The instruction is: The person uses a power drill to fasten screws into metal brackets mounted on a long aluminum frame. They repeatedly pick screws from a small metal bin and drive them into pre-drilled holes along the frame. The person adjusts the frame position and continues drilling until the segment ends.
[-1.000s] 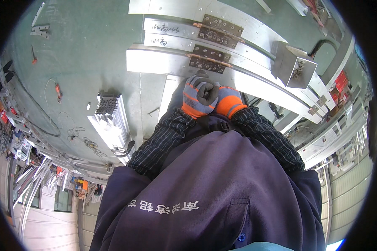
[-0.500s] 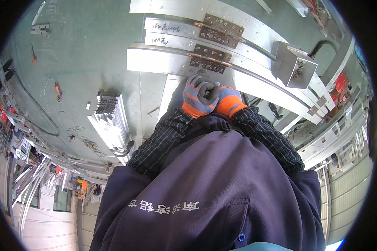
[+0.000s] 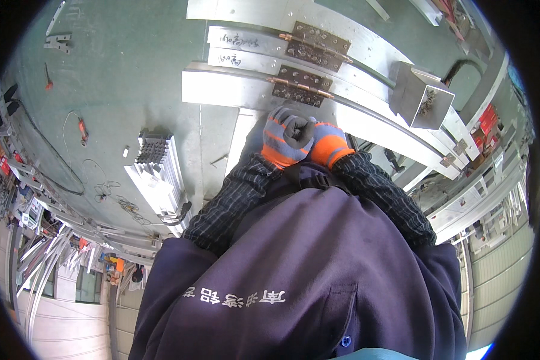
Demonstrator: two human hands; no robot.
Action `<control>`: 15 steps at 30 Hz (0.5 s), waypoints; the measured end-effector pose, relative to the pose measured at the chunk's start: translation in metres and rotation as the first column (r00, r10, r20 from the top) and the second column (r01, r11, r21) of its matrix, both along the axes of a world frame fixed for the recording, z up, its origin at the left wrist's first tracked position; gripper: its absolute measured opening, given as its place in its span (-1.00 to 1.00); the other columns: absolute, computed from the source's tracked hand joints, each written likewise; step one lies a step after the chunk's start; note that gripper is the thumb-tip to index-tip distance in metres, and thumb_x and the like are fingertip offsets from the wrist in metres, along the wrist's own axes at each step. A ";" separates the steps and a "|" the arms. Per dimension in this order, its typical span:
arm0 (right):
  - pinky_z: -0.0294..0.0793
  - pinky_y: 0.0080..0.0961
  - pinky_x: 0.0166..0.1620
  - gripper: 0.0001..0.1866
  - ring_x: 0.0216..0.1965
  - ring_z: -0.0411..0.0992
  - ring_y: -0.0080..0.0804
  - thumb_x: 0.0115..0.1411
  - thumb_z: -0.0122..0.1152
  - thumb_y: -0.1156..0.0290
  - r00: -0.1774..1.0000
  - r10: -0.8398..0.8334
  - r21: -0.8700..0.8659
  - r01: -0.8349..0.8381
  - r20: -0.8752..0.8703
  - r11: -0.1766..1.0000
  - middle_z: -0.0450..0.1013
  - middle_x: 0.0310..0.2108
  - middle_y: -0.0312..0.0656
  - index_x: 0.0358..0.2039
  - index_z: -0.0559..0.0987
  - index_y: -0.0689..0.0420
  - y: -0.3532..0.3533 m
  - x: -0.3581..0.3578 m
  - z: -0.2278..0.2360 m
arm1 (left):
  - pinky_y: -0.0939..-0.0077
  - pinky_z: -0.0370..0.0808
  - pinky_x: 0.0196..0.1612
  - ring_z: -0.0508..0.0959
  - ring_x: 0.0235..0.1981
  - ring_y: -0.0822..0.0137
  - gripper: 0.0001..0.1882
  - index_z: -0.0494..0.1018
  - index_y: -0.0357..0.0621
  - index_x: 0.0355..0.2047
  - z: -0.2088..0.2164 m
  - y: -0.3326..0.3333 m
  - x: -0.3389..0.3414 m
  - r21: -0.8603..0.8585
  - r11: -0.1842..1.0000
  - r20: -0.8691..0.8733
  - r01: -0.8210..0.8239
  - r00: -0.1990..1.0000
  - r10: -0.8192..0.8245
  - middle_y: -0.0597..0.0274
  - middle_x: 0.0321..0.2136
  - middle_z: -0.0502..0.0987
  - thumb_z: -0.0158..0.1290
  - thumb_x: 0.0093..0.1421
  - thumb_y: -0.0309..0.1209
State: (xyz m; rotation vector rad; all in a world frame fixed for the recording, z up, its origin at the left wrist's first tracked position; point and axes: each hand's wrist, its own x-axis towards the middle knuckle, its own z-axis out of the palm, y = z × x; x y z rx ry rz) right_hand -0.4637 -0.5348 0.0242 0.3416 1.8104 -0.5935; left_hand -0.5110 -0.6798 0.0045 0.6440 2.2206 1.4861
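Closely framed from above by a dark purple apron and plaid sleeves. Held together before the waist, showing a gloved left hand curled in toward its dark palm and, touching it, a gloved right hand with fingers mostly hidden. Cannot tell from this angle whether gripping anything small between the gloves or clamped on nothing at all.

Just past the knuckles, showing a pale metal bar laid flat, overlapped along its far edge by a dark hinge plate with a copper-coloured pin; near the fingers, seemingly apart from them. Suggests a pause, or some small handling within the gloves, beside the hinged metalwork. For work on that nearer plate, would call for parting the hands, reaching a little forward and keeping the hinge square along its seam.

Farther on, running alongside, reveals narrower bars bearing handwritten marks, then a second hinge plate bridging to an outermost bar. Off to the right, displaying an open square metal box with small loose fasteners inside; for any of those, would require a longer reach. Away to the left, showing a bundle of pale profiles and an orange-red tool on the green floor.
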 end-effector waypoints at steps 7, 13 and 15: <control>0.59 -0.12 0.03 -0.46 -0.01 0.59 0.11 0.03 0.36 0.21 0.999 -0.017 -0.020 0.018 0.028 1.000 0.63 -0.13 0.10 0.01 0.52 0.15 0.002 -0.006 0.000 | 0.15 0.51 -0.16 0.58 -0.27 0.00 -0.79 0.48 -0.14 -0.37 -0.005 0.001 -0.003 0.004 1.000 0.011 0.000 1.000 0.000 0.11 -0.35 0.58 0.32 0.08 -0.56; 0.61 -0.13 0.01 -0.56 -0.01 0.59 0.10 0.03 0.33 0.25 0.999 0.039 -0.008 -0.039 0.020 0.999 0.63 -0.11 0.12 -0.07 0.60 0.18 0.008 -0.012 -0.004 | 0.16 0.52 -0.19 0.58 -0.27 -0.01 -0.82 0.49 -0.14 -0.39 -0.009 0.007 -0.005 -0.013 1.000 0.032 -0.028 0.999 0.029 0.08 -0.34 0.58 0.31 0.09 -0.55; 0.61 -0.16 0.02 -0.57 0.00 0.59 0.09 0.03 0.35 0.24 0.997 0.081 -0.027 -0.081 -0.011 0.996 0.62 -0.10 0.13 -0.12 0.65 0.21 0.015 -0.010 -0.013 | 0.17 0.52 -0.20 0.58 -0.27 -0.01 -0.82 0.49 -0.14 -0.40 -0.011 0.011 -0.005 -0.023 0.998 -0.010 -0.054 0.999 0.054 0.07 -0.34 0.59 0.31 0.09 -0.54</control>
